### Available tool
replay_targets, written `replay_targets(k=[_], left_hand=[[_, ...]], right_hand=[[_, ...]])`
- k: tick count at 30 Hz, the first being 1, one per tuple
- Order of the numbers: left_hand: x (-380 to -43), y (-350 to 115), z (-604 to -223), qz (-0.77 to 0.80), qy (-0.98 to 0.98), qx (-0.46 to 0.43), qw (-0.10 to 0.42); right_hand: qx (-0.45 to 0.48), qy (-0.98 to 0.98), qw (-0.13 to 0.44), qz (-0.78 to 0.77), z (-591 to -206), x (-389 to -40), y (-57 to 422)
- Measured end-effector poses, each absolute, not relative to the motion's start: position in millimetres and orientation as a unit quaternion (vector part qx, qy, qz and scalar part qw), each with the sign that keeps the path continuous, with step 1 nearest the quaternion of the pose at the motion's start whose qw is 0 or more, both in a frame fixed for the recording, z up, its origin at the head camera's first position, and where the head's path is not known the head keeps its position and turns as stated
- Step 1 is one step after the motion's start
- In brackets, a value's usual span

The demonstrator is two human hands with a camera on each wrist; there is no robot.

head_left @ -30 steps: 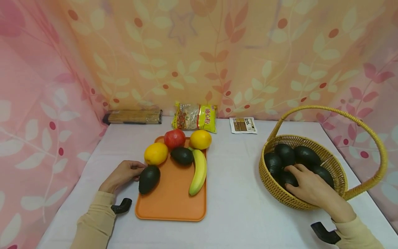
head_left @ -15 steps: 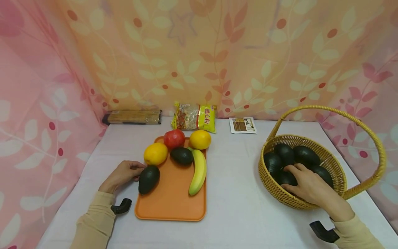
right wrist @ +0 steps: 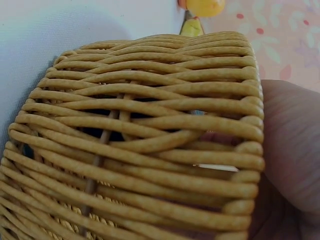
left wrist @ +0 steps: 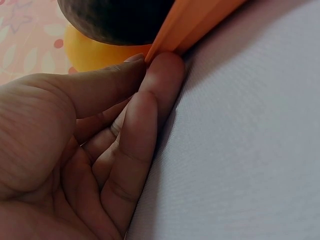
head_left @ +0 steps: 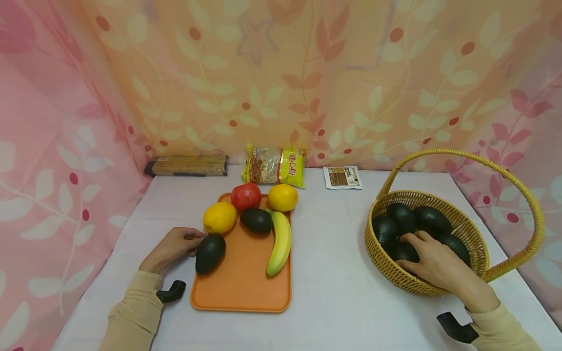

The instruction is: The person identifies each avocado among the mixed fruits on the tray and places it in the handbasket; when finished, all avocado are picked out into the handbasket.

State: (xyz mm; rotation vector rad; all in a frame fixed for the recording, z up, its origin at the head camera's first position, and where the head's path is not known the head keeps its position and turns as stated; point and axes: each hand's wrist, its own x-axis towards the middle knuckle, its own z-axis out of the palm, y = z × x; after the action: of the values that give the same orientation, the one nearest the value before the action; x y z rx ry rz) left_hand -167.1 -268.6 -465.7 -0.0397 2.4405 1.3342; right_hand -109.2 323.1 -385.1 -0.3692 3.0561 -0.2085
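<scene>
My left hand (head_left: 174,248) is at the left edge of an orange tray (head_left: 241,296). Thumb and fingers pinch the tray's rim in the left wrist view, below a dark avocado (left wrist: 117,20). That avocado (head_left: 210,254) lies at the tray's left side, close to my fingertips. Inside the wicker basket (head_left: 386,273), my right hand (head_left: 439,261) grips a dark avocado (head_left: 403,251), its thumb on the near side. Several other avocados (head_left: 432,220) surround it. In the right wrist view the basket's wall hides my fingers and what they hold.
The tray also carries two lemons (head_left: 219,218), a red apple-like fruit (head_left: 247,196), another avocado (head_left: 257,221) and a banana (head_left: 281,243). Behind stand a bundle of sticks (head_left: 190,165), a yellow food packet (head_left: 274,166) and a white sachet (head_left: 343,177). The basket's handle (head_left: 533,204) arches high.
</scene>
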Motion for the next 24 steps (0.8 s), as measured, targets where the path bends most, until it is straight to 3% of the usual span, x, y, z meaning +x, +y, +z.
replay_targets(k=[11, 15, 20, 24], left_hand=[[-168, -271, -471, 0.490, 0.854, -0.007, 0.177], [-168, -271, -471, 0.486, 0.856, -0.007, 0.175], [-166, -270, -469, 0.480, 0.860, -0.013, 0.175], [-167, -269, -468, 0.472, 0.863, -0.014, 0.178]], right_hand=[[-0.121, 0.991, 0.013, -0.046, -374, -109, 317], [-0.133, 0.989, -0.039, -0.043, -357, -111, 301], [-0.196, 0.967, -0.152, -0.053, -340, -120, 263], [-0.244, 0.949, -0.195, -0.052, -333, -128, 232]])
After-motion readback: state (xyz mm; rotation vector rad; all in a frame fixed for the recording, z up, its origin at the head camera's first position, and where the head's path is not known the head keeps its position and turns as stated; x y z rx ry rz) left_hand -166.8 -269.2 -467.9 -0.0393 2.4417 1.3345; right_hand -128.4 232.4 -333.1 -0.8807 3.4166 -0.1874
